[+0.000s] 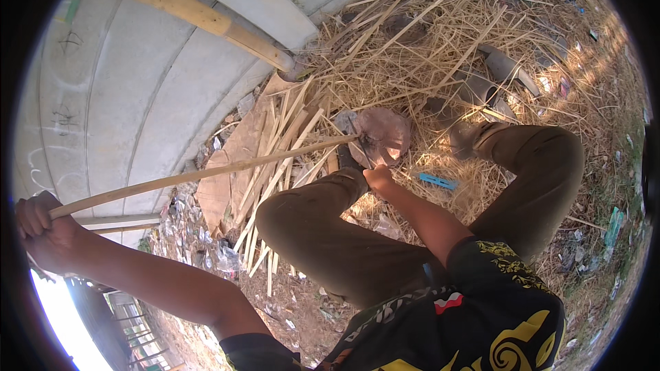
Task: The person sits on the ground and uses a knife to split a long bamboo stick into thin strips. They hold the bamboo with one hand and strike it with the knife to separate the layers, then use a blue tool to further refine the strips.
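Far out to the left, my left hand (48, 230) is closed round one end of a long bamboo strip (206, 175). The strip slants across to a round pinkish-brown block (385, 127) between my feet, where its other end lies. My right hand (379, 177) is closed just below the block, near that end. A thin dark edge (364, 154) shows beside its fingers; what the hand grips is too small to make out. Several split bamboo strips (282, 154) lie under and beside the held strip, partly on a flat brown sheet (214, 189).
A pale panelled wall (148, 96) rises at the left, with a bamboo pole (206, 20) against it. Shavings (440, 48) cover the ground ahead. A blue plastic piece (438, 181) lies between my legs; grey curved pieces (505, 69) lie beyond my right foot.
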A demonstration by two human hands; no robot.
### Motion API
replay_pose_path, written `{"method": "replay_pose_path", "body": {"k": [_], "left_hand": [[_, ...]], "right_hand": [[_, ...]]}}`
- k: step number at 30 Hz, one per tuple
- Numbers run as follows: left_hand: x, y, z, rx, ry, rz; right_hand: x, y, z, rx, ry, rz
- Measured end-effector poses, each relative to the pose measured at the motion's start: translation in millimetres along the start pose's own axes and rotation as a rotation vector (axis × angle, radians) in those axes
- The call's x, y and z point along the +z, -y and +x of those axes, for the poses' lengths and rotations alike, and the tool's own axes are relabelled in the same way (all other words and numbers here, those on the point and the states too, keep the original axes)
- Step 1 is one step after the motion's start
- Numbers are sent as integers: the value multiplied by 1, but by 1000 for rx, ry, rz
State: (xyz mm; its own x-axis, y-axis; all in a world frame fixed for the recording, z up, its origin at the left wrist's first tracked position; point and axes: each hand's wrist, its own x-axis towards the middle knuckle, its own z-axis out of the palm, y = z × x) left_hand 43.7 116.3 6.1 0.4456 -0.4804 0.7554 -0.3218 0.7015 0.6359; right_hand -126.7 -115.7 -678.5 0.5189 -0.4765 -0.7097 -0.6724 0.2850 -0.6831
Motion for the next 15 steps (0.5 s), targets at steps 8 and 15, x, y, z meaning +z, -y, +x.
{"method": "replay_pose_path", "body": {"k": [8,15], "left_hand": [[0,10,-14,-14,23,-70],[-25,-7,-10,23,-52,55]], "right_hand": [[-24,70,-38,355,952,1147],[-51,182,-147,-767,312,423]]}}
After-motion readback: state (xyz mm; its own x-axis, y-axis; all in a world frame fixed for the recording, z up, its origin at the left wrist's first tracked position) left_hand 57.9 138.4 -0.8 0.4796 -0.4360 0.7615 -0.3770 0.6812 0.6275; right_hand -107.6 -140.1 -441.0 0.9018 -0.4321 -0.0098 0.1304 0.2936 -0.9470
